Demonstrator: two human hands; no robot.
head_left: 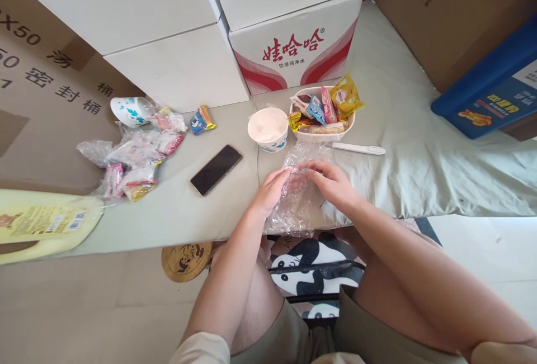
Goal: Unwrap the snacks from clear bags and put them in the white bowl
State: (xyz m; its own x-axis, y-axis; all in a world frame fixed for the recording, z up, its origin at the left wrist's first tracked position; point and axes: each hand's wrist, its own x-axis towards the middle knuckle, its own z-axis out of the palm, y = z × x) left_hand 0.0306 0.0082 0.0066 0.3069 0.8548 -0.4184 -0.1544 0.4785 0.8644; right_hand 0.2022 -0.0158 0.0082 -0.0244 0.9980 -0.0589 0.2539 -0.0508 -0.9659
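Note:
My left hand (272, 189) and my right hand (333, 184) pinch a crumpled clear plastic bag (296, 207) between them at the near edge of the bench. Its lower end hangs toward my knees. Just beyond the hands stands a white paper bowl (268, 139) with blue-green leaf prints. To its right, an oblong white tub (323, 136) holds several wrapped snacks (325, 108), one in a yellow packet. A slim white tool (358, 148), perhaps a utility knife, lies right of the bag. My fingertips are partly hidden by the shiny film.
A black phone (216, 169) and a small blue snack packet (202, 120) lie to the left. Farther left are a heap of wrapped snacks (138, 157) and a tipped paper bowl (131, 111). Cartons (297, 51) line the back; a blue container (486, 90) stands right.

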